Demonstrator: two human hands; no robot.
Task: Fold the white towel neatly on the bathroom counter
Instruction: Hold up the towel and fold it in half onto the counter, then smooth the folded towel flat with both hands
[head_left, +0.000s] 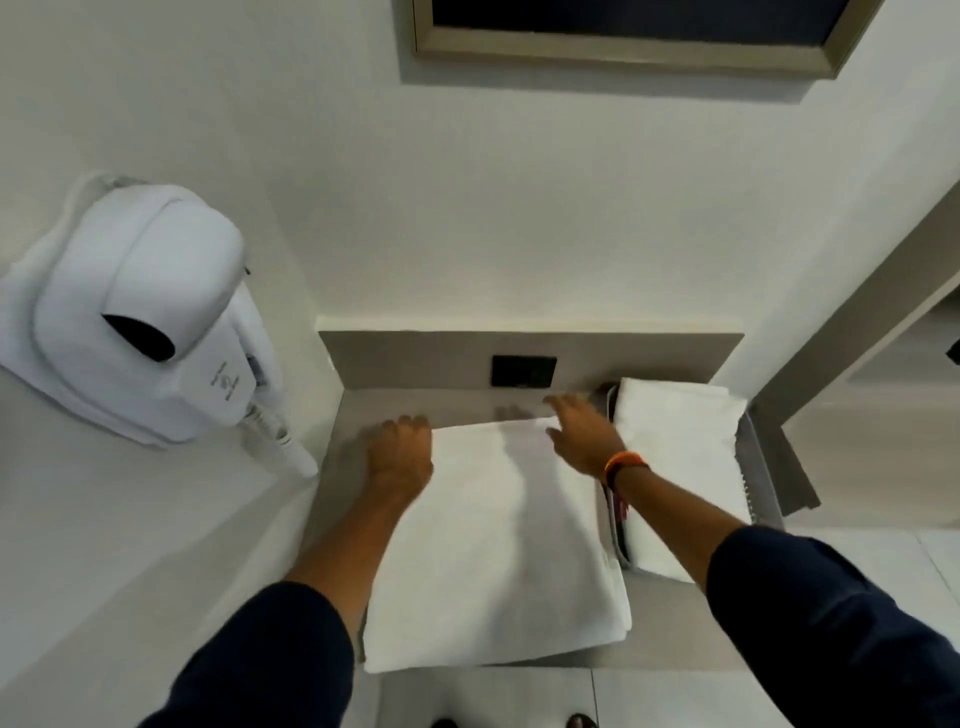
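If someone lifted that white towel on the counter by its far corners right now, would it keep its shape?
Probably not. The white towel is soft layered cloth, so it would likely droop and its folds slip apart. Its stacked edge near the counter front looks thick, so it may feel fairly weighty. Pushed flat, as the left hand and right hand rest, it would likely slide or bunch.

Even, soft white light fills the room. A faint shadow falls under the picture frame (623, 47) at twelve o'clock. Both hands are motion-blurred, the left hand (400, 452) perhaps more. The wide lens bends straight edges toward three and nine o'clock. No glare.
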